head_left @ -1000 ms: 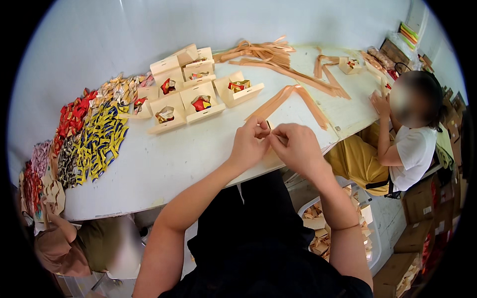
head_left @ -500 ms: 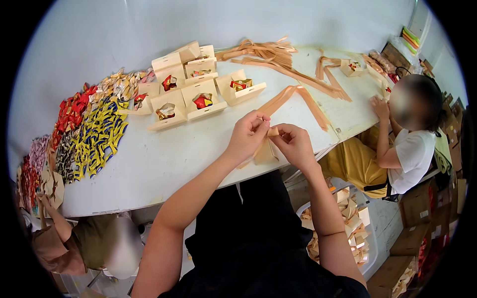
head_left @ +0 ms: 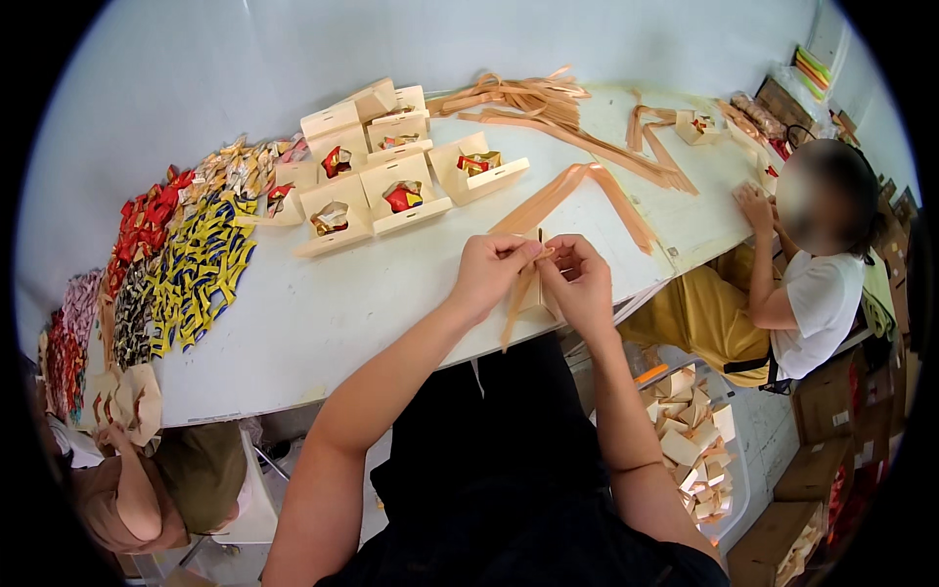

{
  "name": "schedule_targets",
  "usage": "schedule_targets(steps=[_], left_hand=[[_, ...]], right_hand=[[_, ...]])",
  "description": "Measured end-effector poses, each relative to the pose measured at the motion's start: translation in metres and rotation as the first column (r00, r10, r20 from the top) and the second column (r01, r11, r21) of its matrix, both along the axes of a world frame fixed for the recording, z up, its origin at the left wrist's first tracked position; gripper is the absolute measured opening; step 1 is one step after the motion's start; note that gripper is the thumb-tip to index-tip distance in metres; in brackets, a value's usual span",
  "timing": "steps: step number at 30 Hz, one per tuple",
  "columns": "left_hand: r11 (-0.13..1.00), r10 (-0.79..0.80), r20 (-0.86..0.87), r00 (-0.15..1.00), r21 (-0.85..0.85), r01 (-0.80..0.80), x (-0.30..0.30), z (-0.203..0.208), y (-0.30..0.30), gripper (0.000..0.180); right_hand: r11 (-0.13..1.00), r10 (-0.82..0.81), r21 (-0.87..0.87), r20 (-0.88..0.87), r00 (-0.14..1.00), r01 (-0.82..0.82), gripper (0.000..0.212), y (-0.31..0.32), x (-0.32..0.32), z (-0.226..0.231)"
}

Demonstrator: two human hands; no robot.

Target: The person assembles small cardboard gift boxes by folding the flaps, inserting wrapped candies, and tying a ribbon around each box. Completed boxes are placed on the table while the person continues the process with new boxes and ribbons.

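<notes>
A small cream box (head_left: pixel 541 305) stands at the table's front edge, mostly hidden behind my hands. My left hand (head_left: pixel 491 276) pinches a peach-tan ribbon (head_left: pixel 514 305) over the top of the box, and a tail of it hangs down the box's left side. Close against it, my right hand (head_left: pixel 581 284) is closed, thumb and forefinger pinching the same ribbon. The fingertips almost touch, so the shape of the ribbon between them is hard to make out. Just beyond my hands lies a folded bundle of matching ribbons (head_left: pixel 618 205).
Open cream boxes (head_left: pixel 403 196) with wrapped sweets stand behind, left of centre. Piles of wrapped sweets (head_left: pixel 203 269) cover the table's left. More ribbons (head_left: pixel 533 103) lie at the back. A co-worker (head_left: pixel 817 284) sits right, another at lower left; a bin of boxes (head_left: pixel 738 470) stands below.
Both my hands have drawn closer together over the box, and a ribbon tail now hangs lower on its left. The lower-left co-worker has leaned back from the table.
</notes>
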State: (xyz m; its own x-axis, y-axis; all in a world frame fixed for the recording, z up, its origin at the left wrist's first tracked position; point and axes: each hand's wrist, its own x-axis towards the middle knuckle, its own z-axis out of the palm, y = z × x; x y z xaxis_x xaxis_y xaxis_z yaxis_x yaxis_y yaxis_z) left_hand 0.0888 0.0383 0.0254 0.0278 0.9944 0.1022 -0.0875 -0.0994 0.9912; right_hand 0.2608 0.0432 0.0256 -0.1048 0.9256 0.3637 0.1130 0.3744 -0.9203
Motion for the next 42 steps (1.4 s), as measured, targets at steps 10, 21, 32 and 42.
schedule_targets(steps=[10,21,32,42], left_hand=[[0.899,0.286,-0.236,0.929,0.403,-0.174,0.002,-0.025,0.017,0.015],[0.623,0.725,-0.437,0.532,0.746,-0.235,-0.015,-0.008,0.016,0.011],[0.616,0.786,-0.616,0.053,0.787,0.026,-0.124,0.015,-0.003,0.023],[0.654,0.740,-0.654,0.160,0.754,0.057,-0.142,-0.027,-0.019,0.009]], right_hand=[[0.986,0.066,0.161,-0.080,0.995,-0.052,0.006,-0.033,0.048,-0.003],[0.982,0.182,-0.120,0.452,0.873,-0.143,0.024,-0.204,0.321,0.096],[0.737,0.670,-0.379,0.516,0.533,-0.560,0.022,-0.137,0.245,0.082],[0.649,0.711,-0.102,0.435,0.553,-0.754,0.015,-0.035,0.086,0.073]])
